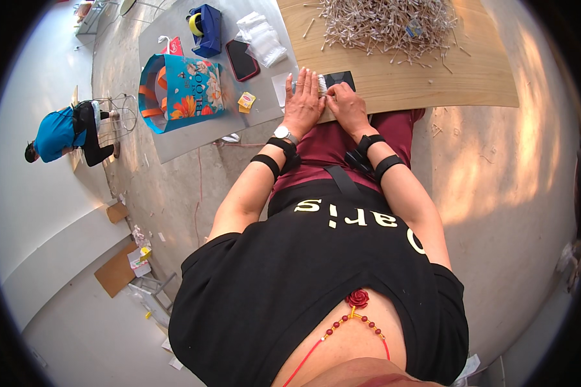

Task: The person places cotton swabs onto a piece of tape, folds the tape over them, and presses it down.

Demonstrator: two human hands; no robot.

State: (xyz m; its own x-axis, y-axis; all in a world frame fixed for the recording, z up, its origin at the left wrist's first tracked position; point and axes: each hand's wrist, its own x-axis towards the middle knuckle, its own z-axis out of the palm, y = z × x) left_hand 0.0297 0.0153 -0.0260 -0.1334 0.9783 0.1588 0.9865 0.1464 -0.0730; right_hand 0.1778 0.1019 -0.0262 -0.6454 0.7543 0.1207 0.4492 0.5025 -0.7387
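A small row of white sticks [320,84] lies between the two hands at the near edge of the wooden board [484,77], the sticks packed side by side so that the row runs away from the person while each stick lies crosswise, left to right. The row rests on the left end of a small black tray [339,80], whose long axis also runs left to right. The left hand [302,103] lies flat, fingers stretched forward and together, its fingertips against the left side of the row; it presses rather than clasps. The right hand [347,103] is curled, its fingertips pinching at the right side of the row, over the tray. Whether any stick is truly lifted cannot be told.

Beyond the hands, farther up the board, sits a big loose heap of the same sticks [387,24]. Left of the left hand is a grey sheet [174,138] bearing a dark phone [242,59], clear plastic bags [262,37], a blue tape dispenser [204,28] and a flowered bag [181,90]. The floor [497,168] is bare concrete; far left, another person [68,134] crouches by a white wall.
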